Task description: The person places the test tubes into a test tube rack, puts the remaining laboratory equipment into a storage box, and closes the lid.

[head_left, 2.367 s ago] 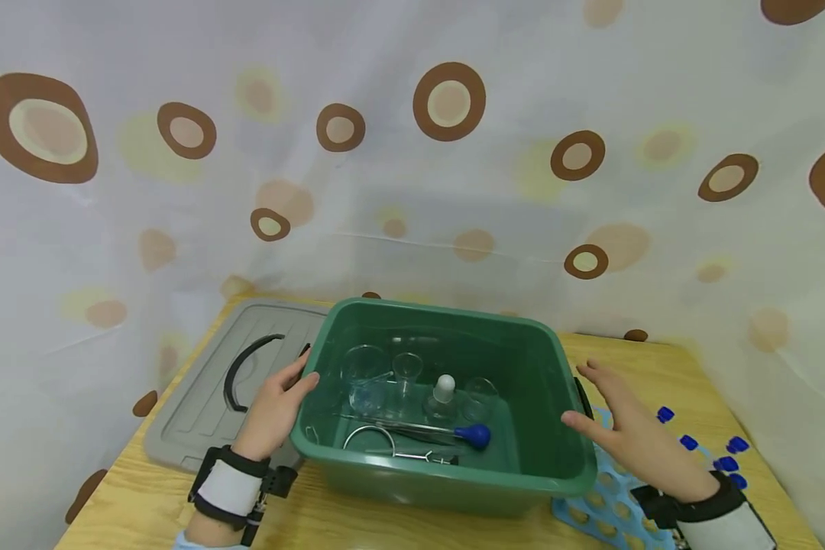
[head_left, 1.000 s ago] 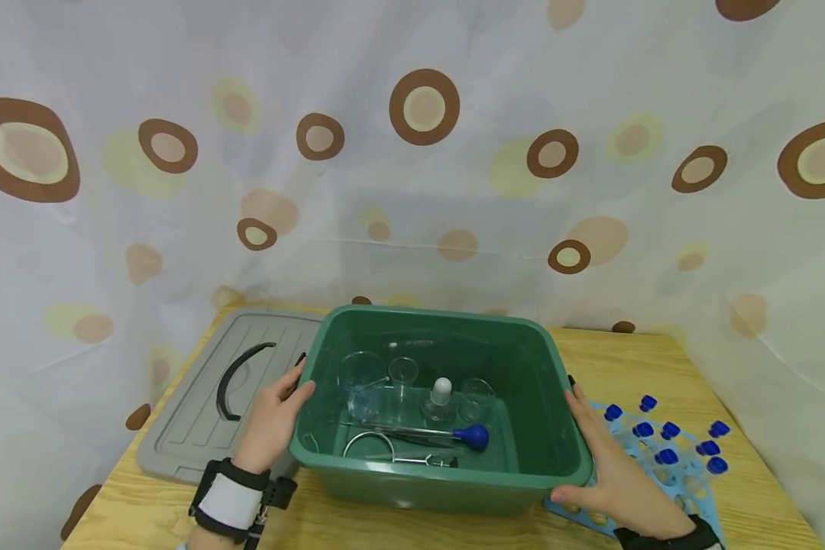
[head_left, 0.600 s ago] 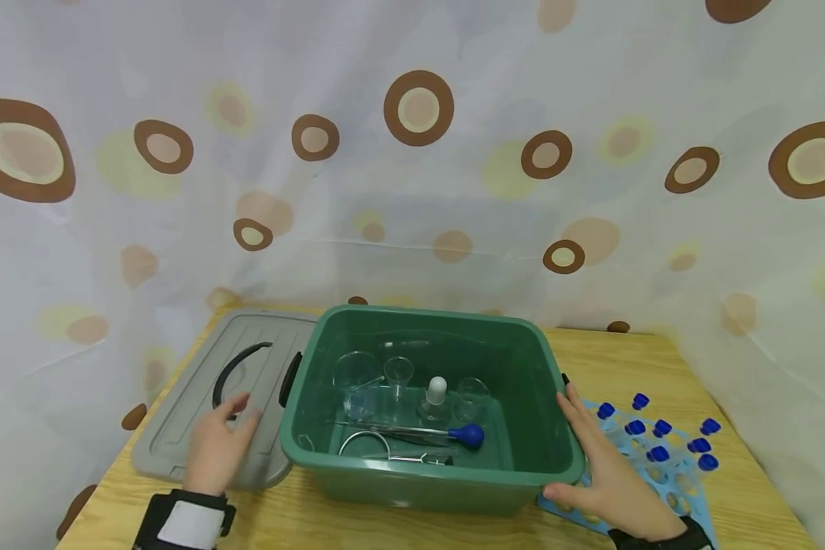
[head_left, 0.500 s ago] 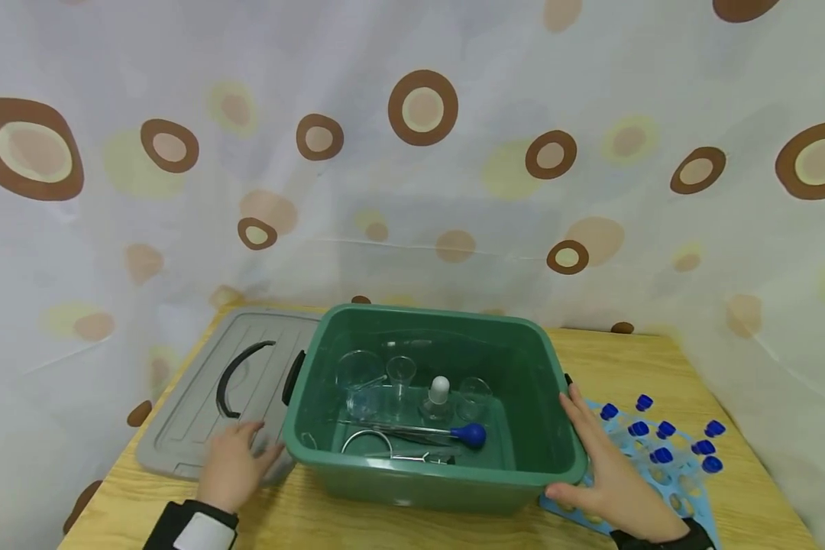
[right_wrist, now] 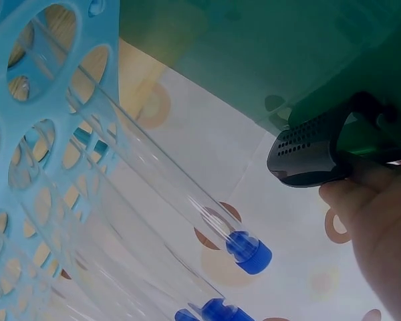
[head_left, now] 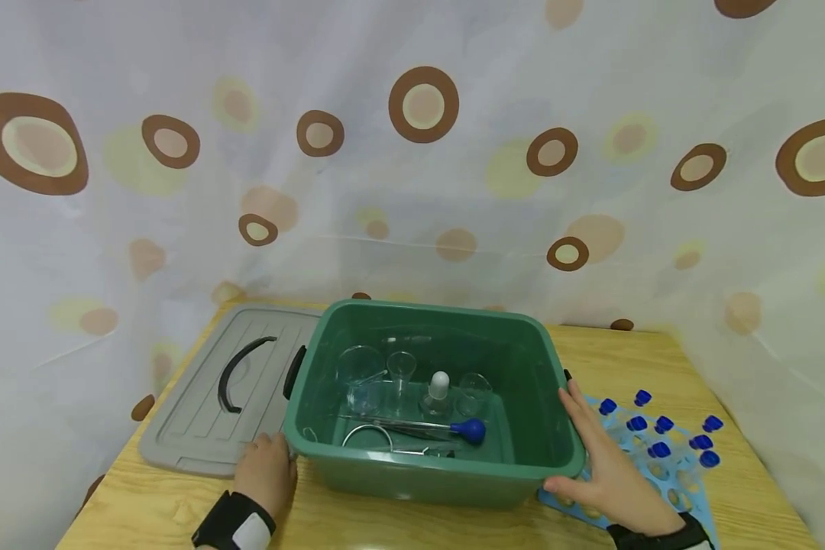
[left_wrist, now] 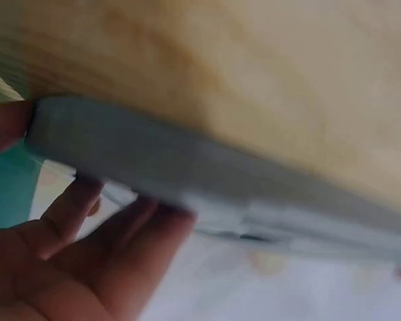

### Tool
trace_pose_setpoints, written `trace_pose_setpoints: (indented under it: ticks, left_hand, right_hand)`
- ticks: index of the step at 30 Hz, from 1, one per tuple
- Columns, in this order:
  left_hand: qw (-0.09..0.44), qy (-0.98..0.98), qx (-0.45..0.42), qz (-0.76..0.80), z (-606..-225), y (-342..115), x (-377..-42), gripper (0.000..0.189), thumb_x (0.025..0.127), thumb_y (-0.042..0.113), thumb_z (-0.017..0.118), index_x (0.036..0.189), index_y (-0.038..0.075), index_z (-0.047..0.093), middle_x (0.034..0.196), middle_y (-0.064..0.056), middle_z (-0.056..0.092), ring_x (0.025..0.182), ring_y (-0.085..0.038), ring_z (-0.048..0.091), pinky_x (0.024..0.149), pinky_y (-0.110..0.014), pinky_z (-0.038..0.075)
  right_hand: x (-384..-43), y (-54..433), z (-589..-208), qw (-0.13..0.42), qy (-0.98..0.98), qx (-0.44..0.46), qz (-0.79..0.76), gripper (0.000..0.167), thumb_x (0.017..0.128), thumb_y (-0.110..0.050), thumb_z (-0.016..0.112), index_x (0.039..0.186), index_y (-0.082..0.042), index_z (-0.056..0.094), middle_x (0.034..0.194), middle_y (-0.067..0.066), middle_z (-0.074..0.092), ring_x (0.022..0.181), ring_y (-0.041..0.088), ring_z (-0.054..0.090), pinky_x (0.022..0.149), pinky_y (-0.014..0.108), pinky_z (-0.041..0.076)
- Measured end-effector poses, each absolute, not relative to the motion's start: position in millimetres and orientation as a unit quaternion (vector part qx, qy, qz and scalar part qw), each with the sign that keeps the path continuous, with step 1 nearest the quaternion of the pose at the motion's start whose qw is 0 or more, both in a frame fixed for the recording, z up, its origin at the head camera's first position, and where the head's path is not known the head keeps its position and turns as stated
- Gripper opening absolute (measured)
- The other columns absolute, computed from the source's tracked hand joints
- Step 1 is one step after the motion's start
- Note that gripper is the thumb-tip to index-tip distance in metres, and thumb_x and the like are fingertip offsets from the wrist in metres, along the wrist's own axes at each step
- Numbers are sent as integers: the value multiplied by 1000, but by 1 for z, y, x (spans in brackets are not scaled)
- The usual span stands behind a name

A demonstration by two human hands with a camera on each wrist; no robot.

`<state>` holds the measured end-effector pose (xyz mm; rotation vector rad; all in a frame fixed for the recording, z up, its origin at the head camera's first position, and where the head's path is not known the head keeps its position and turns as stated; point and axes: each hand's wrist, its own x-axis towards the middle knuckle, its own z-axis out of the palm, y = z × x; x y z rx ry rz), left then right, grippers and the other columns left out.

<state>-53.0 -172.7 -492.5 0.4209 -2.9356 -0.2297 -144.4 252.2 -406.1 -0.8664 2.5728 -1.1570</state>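
A green plastic bin [head_left: 426, 477] holds clear glassware [head_left: 400, 367], a dropper bottle with a white bulb [head_left: 439, 384], a blue rubber bulb [head_left: 472, 430] and a metal ring clamp [head_left: 367, 428]. Left of it lies a flat grey lid [head_left: 206, 405] with a black handle [head_left: 228, 374]. My left hand [head_left: 264, 473] grips the lid's near right corner; the left wrist view shows thumb [left_wrist: 7, 124] and fingers on its edge. With fingers extended, my right hand [head_left: 612, 473] rests along the bin's right side, touching the black side handle [right_wrist: 311, 150], thumb at the front corner.
A light blue rack [head_left: 687, 496] stands on the wooden table [head_left: 749, 489] to the right, close behind my right hand. Several blue-capped test tubes [right_wrist: 167, 174] stand in it. A patterned curtain [head_left: 495, 191] hangs behind the table.
My left hand has left the bin's left side, passed over the lid and come to its near right corner. The right hand has come in from the right onto the bin's side.
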Motion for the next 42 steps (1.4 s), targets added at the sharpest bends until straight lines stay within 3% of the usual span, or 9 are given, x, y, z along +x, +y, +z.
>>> trace_pose_setpoints:
  ticks: [8, 17, 19, 24, 29, 32, 35, 38, 42]
  left_hand:
    - [103, -987, 121, -22, -495, -162, -61, 8, 84, -8, 51, 77, -4, 50, 65, -23, 55, 58, -36, 59, 51, -44, 51]
    - [142, -978, 124, -93, -496, -161, -62, 8, 75, -1, 60, 68, -1, 56, 66, -18, 61, 62, -35, 60, 55, -45, 50]
    - [148, -981, 120, -34, -495, -162, -61, 7, 79, 0, 59, 79, -6, 62, 67, -18, 60, 63, -34, 60, 58, -43, 50]
    - [180, -974, 114, 81, -486, -181, -55, 42, 79, 7, 65, 113, -16, 54, 82, -21, 57, 75, -32, 57, 69, -41, 48]
    - [309, -942, 120, 49, -480, -213, -49, 25, 72, 10, 61, 84, -9, 51, 72, -20, 46, 67, -36, 46, 59, -44, 35]
    - [395, -910, 122, 34, -475, -232, -48, 32, 85, 24, 47, 78, -7, 49, 70, -22, 46, 62, -39, 45, 55, -46, 33]
    - [436, -891, 128, 30, -468, -246, -44, 67, 99, 51, 26, 80, -7, 53, 70, -24, 49, 60, -41, 48, 53, -48, 34]
    - [433, -890, 140, 19, -460, -253, -39, 87, 89, 70, 16, 80, -6, 57, 70, -23, 52, 60, -40, 50, 54, -48, 36]
    - [428, -884, 181, -42, -450, -255, -35, 89, 85, 75, 23, 84, -6, 61, 75, -26, 57, 69, -44, 53, 60, -52, 35]
  right_hand:
    - [-145, 254, -407, 94, 866, -291, -395, 98, 85, -22, 68, 152, -26, -3, 157, 16, -13, 134, 59, 6, 83, 77, 26]
    - [-143, 250, -408, 88, 858, -298, -408, 96, 86, -23, 67, 152, -24, -2, 157, 15, -13, 134, 59, 4, 84, 77, 24]
    - [-143, 250, -407, 86, 859, -299, -408, 96, 85, -24, 67, 152, -24, -2, 157, 15, -13, 134, 59, 3, 84, 77, 24]
    - [-144, 250, -406, 91, 860, -292, -409, 98, 84, -25, 68, 152, -24, -2, 157, 13, -13, 136, 57, 1, 85, 77, 23]
    - [-144, 251, -406, 96, 860, -286, -411, 98, 84, -23, 68, 152, -23, -3, 157, 13, -13, 136, 56, 0, 85, 77, 22]
    - [-143, 251, -407, 91, 860, -288, -411, 98, 84, -23, 69, 152, -21, -2, 157, 14, -12, 136, 57, 1, 86, 77, 22]
    - [-143, 250, -407, 89, 858, -290, -415, 97, 84, -23, 69, 152, -21, -1, 157, 14, -11, 136, 56, 0, 86, 77, 21]
    - [-142, 249, -407, 88, 856, -290, -419, 97, 84, -22, 68, 152, -21, -1, 157, 14, -11, 136, 56, -1, 86, 77, 21]
    - [-142, 249, -407, 85, 854, -290, -424, 97, 84, -22, 69, 152, -21, 0, 157, 14, -11, 136, 56, -1, 86, 77, 20]
